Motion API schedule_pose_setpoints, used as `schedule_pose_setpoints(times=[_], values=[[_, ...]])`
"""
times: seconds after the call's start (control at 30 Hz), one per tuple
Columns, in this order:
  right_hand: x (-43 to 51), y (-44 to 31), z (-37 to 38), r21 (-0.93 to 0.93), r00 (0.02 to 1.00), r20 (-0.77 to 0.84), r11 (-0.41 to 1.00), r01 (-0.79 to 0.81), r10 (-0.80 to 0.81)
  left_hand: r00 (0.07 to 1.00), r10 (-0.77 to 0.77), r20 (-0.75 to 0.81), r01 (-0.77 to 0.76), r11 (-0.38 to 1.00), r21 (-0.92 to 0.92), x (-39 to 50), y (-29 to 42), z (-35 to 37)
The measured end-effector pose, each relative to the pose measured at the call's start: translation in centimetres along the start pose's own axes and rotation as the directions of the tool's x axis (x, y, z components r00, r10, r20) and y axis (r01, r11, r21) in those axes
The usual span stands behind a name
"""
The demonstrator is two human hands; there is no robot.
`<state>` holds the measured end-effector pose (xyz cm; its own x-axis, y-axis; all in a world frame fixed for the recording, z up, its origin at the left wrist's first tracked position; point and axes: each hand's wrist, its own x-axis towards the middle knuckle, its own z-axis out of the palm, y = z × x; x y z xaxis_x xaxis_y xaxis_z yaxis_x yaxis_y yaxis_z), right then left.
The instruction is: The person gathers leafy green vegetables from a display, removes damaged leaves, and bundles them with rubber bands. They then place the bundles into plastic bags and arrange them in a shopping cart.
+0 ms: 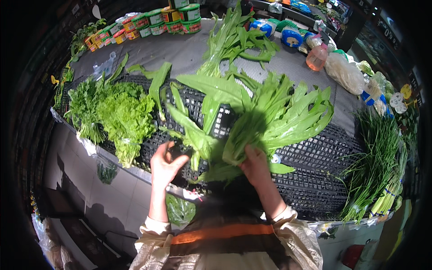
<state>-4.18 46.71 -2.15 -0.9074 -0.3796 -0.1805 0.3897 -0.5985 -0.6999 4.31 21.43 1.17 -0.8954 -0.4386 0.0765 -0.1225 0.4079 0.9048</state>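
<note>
My right hand point(254, 165) grips a bunch of long leafy greens point(287, 114) near its stem end, and the leaves fan out up and to the right. My left hand point(167, 165) is held apart from the bunch, thumb and fingers spread with nothing between them. Beside it lie loose long leaves point(197, 135) on a black perforated plastic crate surface point(303, 172). Another heap of the same greens point(219, 50) rests farther back. Part of the right hand's fingers is hidden behind the stems.
Curly lettuce point(125, 118) and a leafy herb bunch point(86, 104) sit on the left. Green chives point(374, 152) line the right edge. Stacked plastic tubs point(155, 22) stand at the back left. A spray bottle point(317, 57) and a plastic-bagged bundle point(344, 72) are at the back right.
</note>
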Motion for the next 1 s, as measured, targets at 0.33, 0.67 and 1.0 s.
schedule_pose_setpoints(times=[0.33,0.67,1.0], values=[[-0.9,0.4,1.1,-0.789,0.994,0.061,0.606,0.104,-0.091,0.926,0.046,0.375,0.207,0.768,-0.606,-0.5,3.6,9.1],[-1.1,-3.2,-0.8,-0.282,0.799,-0.146,0.799,0.531,-0.583,0.788,-0.180,0.589,0.578,-0.116,-0.808,1.6,0.8,5.6],[-1.9,-7.2,-1.0,0.190,0.929,0.193,0.941,0.281,-0.317,0.985,0.075,-0.153,-0.134,0.898,-0.420,11.9,2.9,-6.1]])
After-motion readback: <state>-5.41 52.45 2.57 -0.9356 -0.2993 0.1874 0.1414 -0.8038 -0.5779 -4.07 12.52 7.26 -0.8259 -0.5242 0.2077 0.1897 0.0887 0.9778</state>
